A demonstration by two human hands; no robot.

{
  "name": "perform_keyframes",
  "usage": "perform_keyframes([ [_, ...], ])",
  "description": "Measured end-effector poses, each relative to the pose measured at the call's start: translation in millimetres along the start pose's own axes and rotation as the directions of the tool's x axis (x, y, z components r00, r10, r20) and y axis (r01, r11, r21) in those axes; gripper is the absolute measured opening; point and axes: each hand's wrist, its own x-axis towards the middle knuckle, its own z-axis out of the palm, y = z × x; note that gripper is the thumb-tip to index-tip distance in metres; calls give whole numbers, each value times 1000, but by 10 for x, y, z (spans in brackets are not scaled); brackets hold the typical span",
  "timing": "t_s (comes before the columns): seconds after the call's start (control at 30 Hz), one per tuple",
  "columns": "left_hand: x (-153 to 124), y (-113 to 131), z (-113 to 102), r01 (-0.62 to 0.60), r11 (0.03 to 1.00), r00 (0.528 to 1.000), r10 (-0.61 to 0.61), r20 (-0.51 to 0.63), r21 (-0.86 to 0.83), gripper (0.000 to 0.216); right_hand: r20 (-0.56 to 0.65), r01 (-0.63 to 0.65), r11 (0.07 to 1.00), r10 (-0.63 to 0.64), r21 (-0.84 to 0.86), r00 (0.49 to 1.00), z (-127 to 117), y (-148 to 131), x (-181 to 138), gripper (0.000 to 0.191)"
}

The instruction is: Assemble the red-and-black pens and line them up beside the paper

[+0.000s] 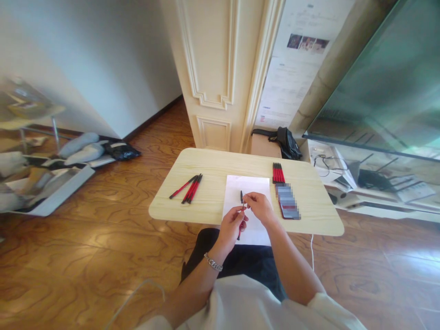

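Both my hands meet over a white sheet of paper (248,188) on a small light wooden table (213,206). My left hand (232,225) is closed round the red barrel of a pen (241,215). My right hand (258,205) pinches the pen's dark upper end, which points away from me. A loose group of red and black pens (189,188) lies on the table to the left. A tidy row of red pens (278,173) lies at the right, beside a phone (287,200).
A cream panelled door (220,68) stands behind the table, with a black bag (287,142) at its foot. A glass cabinet (374,137) with cables is at the right. Clutter and a white tray (51,192) lie on the wooden floor at the left.
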Motion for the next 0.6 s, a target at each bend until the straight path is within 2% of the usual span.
perform_keyframes([
  [0.1, -21, -15, 4, 14, 1000, 1000, -14, 10, 11, 34, -122, 3, 999, -8, -47, 992, -66, 17, 105, 35],
  [0.2, -39, -23, -10, 28, 999, 999, -28, -21, 24, 37, -152, -47, 961, 5, -272, 988, -152, 48, 227, 35],
  [0.3, -39, -14, -34, 35, 999, 999, -34, -37, 10, 39, -120, -99, 824, 38, -558, 992, -145, 99, 268, 33],
  [0.37, -32, -4, -46, 27, 1000, 999, -27, -35, 0, 38, -116, -122, 739, 60, -663, 991, -92, 130, 257, 30],
  [0.47, -24, 6, -53, 16, 1000, 999, -16, -35, -4, 37, -117, -140, 673, 81, -726, 990, -15, 144, 234, 30],
  [0.6, -19, 7, -48, 28, 1000, 999, -28, -29, -1, 39, -113, -149, 679, 97, -719, 989, -19, 106, 225, 32],
])
